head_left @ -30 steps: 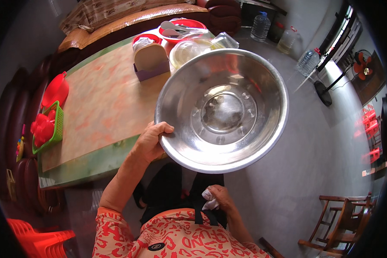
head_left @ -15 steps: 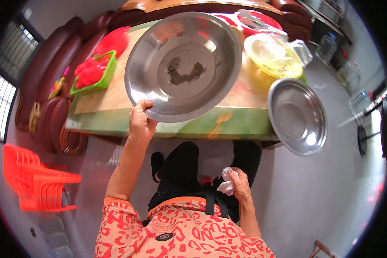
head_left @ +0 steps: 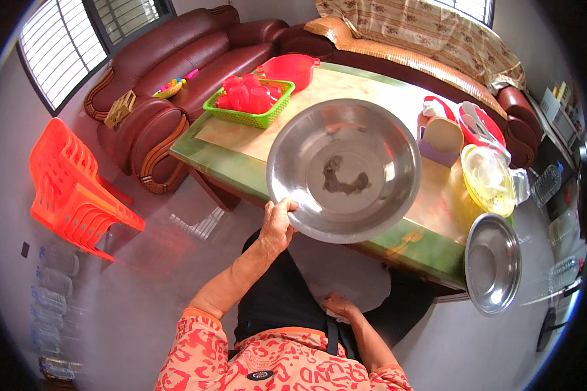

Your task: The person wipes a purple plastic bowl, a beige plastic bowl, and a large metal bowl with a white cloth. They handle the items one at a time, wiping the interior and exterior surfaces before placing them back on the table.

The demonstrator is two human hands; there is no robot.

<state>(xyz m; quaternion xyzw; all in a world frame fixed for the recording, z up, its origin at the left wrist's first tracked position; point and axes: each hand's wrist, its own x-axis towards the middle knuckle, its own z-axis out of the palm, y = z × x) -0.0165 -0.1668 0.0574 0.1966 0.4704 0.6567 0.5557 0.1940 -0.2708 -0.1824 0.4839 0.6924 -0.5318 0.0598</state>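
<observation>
A large stainless steel basin (head_left: 378,140) is held up by its near rim in my left hand (head_left: 278,226), thumb over the edge. Its inside faces me, with a dark, wet-looking patch on the bottom. The basin overlaps the near edge of the table (head_left: 430,254), and whether it rests there I cannot tell. Low by my lap, my right hand (head_left: 341,305) is closed around a white cloth (head_left: 336,317), mostly hidden beneath the fingers. A smaller steel basin (head_left: 494,264) stands tilted at the table's right corner.
A green basket (head_left: 261,119) of red cups and a red basin (head_left: 292,70) sit at the table's far left. Yellow colander (head_left: 473,195) and red bowls are on its right. Stacked orange chairs (head_left: 78,195) stand left; brown sofas (head_left: 202,55) line the back.
My view has turned, so the table now slants and more of the sofas shows. My left hand still holds the large basin. My right hand has drawn in toward my lap with the cloth.
</observation>
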